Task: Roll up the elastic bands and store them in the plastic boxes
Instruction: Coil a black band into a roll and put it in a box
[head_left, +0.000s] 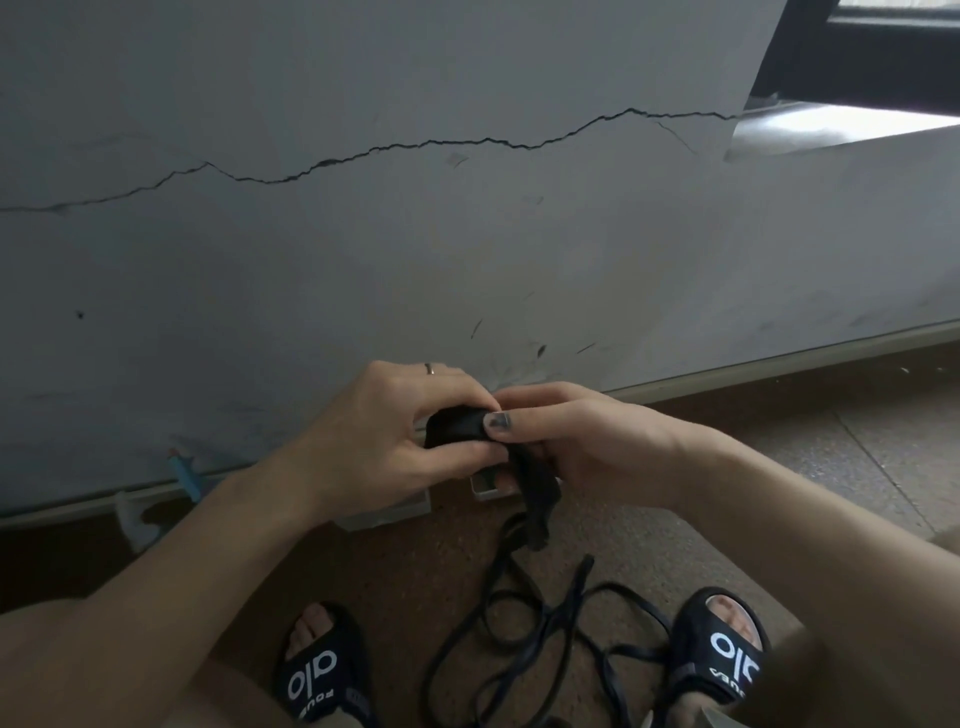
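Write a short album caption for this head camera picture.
Both hands, left hand and right hand, roll a black elastic band above its loose tail.

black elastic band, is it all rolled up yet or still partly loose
Partly rolled. Both the left hand and right hand pinch a small roll of the black elastic band, while the rest trails down in loose loops on the floor.

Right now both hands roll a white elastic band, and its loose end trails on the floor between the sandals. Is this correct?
Not quite: the head view shows the elastic band is black, not white. Left hand and right hand roll it; its loose end trails between the sandals.
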